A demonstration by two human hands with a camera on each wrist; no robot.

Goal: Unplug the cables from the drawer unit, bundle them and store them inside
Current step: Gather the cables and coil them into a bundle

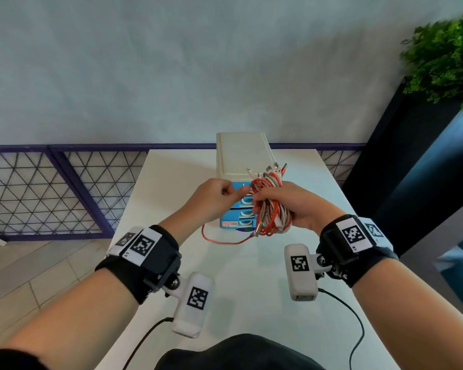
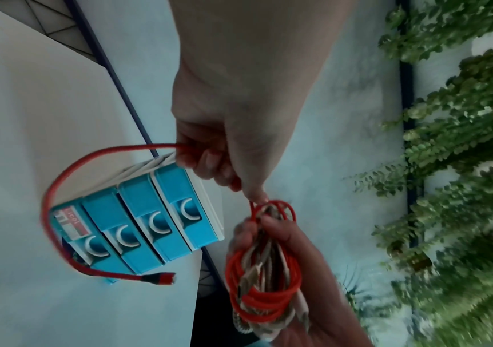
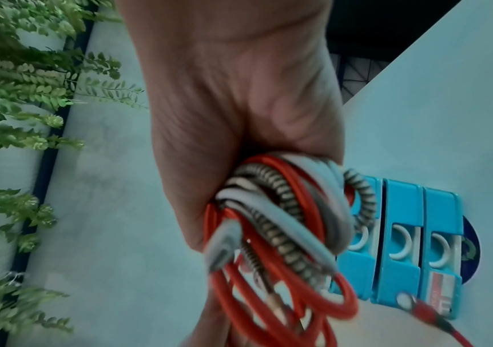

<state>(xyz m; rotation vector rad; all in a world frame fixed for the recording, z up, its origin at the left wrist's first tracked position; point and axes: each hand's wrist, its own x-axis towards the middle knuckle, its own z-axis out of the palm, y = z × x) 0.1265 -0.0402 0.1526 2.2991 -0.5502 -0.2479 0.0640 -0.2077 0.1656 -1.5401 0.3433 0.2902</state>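
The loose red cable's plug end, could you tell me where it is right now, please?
In the left wrist view the plug end hangs free beside the bottom drawer of the drawer unit, above the table; the left hand pinches that cable higher up.

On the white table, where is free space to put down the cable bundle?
Bare white table lies left of the blue-fronted drawer unit, and right of it toward the table edge. Crowded: in front of the drawers, where both hands work and the loose red cable lies.

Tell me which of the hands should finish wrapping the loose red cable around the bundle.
Left. The left hand already pinches the loose red cable, whose plug end hangs free. The right hand is full, gripping the cable bundle, so it probably just steadies it.
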